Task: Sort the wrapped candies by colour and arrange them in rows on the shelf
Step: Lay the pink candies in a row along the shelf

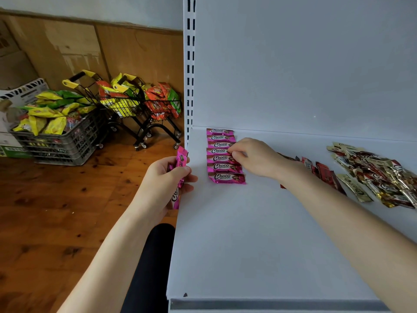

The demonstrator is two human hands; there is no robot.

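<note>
While off the shelf (248,222), left hand (167,179) gripping pink candies (181,161); right hand (255,157) pinching row candy (216,151) end

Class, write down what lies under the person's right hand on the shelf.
The right hand pinches the row of pink candies, covering the right ends of the middle ones. Red candies show beside the wrist; how many lie beneath it is hidden.

Left hand (168,177), near left with bare forearm, curls its fingers round pink candies (180,163). Right arm reaches far across; right hand (255,157) is palm down, fingertips (238,158) pinching a row candy (217,151).
</note>
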